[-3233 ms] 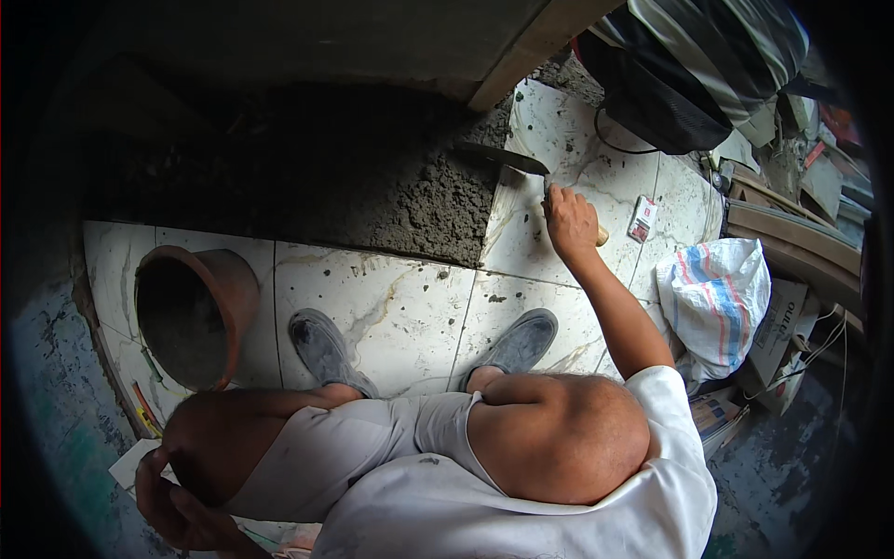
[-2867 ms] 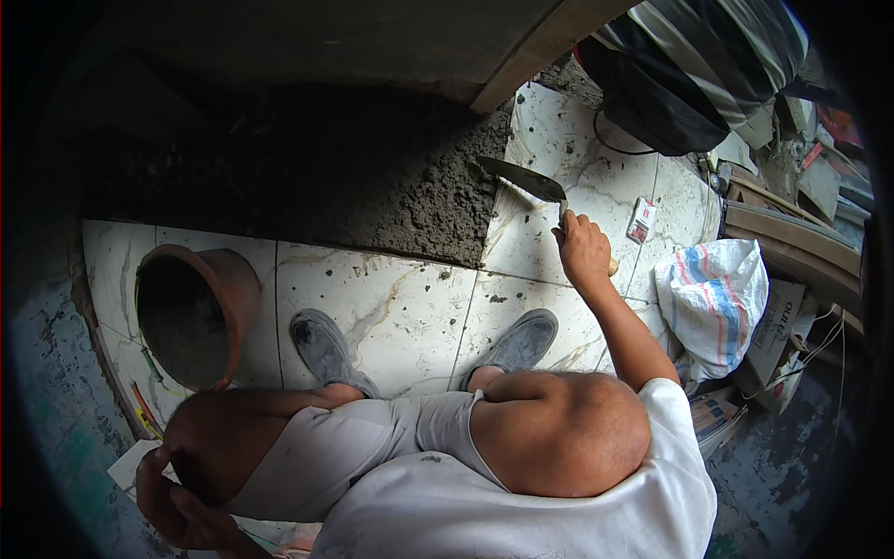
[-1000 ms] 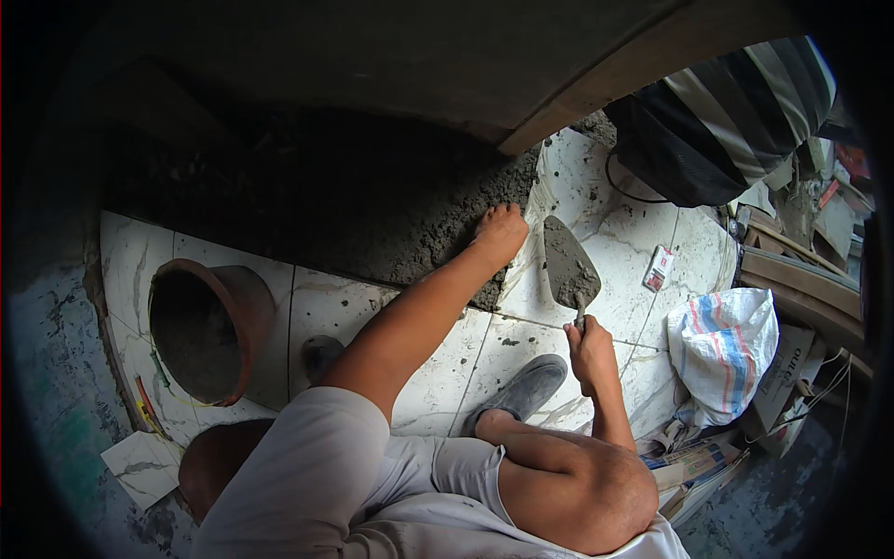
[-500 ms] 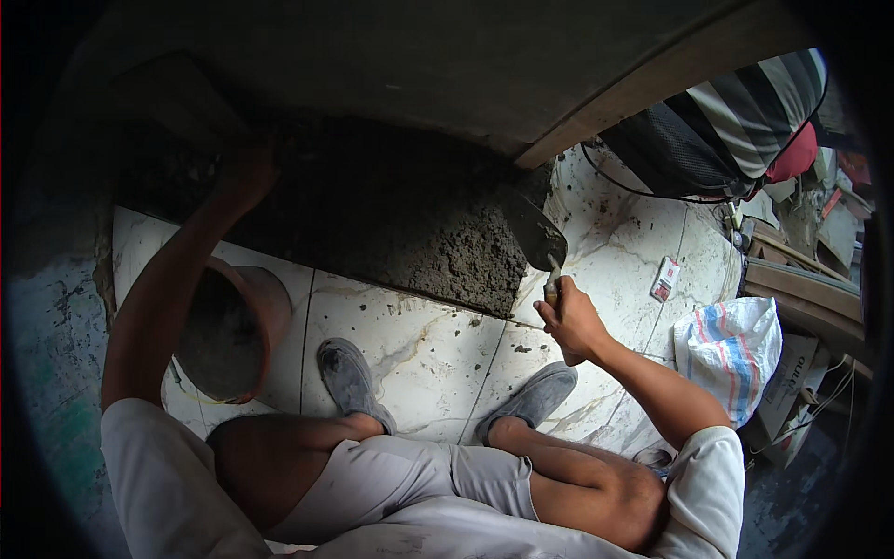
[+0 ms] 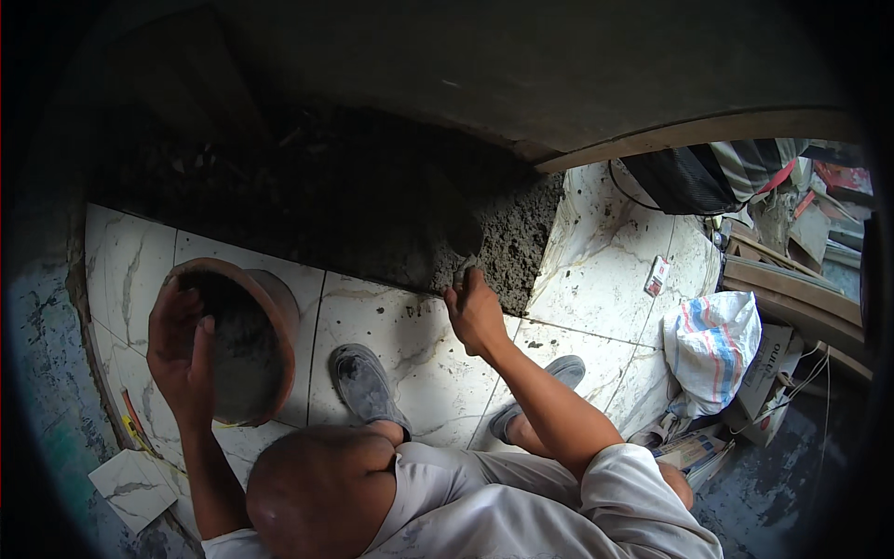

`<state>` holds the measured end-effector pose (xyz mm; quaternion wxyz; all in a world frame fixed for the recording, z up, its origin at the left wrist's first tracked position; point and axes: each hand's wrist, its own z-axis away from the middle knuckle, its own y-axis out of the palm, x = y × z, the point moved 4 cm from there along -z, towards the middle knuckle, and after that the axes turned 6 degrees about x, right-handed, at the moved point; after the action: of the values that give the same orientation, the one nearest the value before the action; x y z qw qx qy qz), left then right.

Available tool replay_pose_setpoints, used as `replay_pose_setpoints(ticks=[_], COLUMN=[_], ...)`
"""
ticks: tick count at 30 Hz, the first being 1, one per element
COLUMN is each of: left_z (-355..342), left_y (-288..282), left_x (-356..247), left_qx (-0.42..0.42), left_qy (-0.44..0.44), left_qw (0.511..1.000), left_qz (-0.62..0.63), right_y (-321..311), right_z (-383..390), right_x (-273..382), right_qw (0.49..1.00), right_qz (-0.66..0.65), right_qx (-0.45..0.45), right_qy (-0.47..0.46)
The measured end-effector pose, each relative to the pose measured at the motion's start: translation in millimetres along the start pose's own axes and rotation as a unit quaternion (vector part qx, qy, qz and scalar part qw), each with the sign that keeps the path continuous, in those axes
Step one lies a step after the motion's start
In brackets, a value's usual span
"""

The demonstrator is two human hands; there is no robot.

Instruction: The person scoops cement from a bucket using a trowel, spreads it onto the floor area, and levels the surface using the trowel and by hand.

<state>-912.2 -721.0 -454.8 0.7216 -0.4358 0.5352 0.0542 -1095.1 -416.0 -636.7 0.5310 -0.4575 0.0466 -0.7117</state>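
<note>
My right hand (image 5: pixel 477 312) grips the handle of a trowel (image 5: pixel 466 268). The trowel's blade reaches away over a bed of rough grey mortar (image 5: pixel 533 233), and most of that blade is lost in shadow. White marbled floor tiles (image 5: pixel 410 321) border the mortar on the near side. My left hand (image 5: pixel 182 349) is at the left side of a reddish-brown bucket (image 5: pixel 291 335), thumb and fingers apart, with nothing visible in it. Inside the bucket is something dark grey. Whether my left hand touches the rim, I cannot tell.
A white sack with blue and red stripes (image 5: pixel 712 359) stands at the right, beside a cardboard box (image 5: pixel 775 373) and wooden boards (image 5: pixel 792 298). A small pack (image 5: pixel 657 276) lies on the tiles. A wooden edge (image 5: pixel 698 132) overhangs the mortar. One loose tile (image 5: pixel 133 489) lies lower left.
My left hand has come back from the dark far-left area to the bucket. My right hand has moved left with the trowel, bringing the blade over the mortar.
</note>
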Motion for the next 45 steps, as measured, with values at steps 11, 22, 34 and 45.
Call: replay_pose_setpoints(ticks=[11, 22, 34, 45], left_z=[22.3, 30.1, 36.5, 45.3], left_y=[24.0, 37.7, 31.6, 26.1], left_x=[8.9, 10.6, 20.7, 18.0], left_qx=[0.061, 0.061, 0.044, 0.019], left_qy=[0.000, -0.035, -0.061, -0.058], left_qw=[0.991, 0.983, 0.982, 0.989], left_qz=[0.120, 0.172, 0.173, 0.133], right_y=[-84.3, -80.2, -192.3, -213.5], right_z=[-122.9, -255.1, -139.5, -79.8], right_x=[46.7, 90.4, 2.3, -6.5], right_qw=[0.912, 0.798, 0.827, 0.895], right_qz=[0.361, 0.533, 0.495, 0.361], right_qx=[0.127, 0.250, 0.263, 0.189], right_qy=[-0.147, -0.129, 0.035, 0.182])
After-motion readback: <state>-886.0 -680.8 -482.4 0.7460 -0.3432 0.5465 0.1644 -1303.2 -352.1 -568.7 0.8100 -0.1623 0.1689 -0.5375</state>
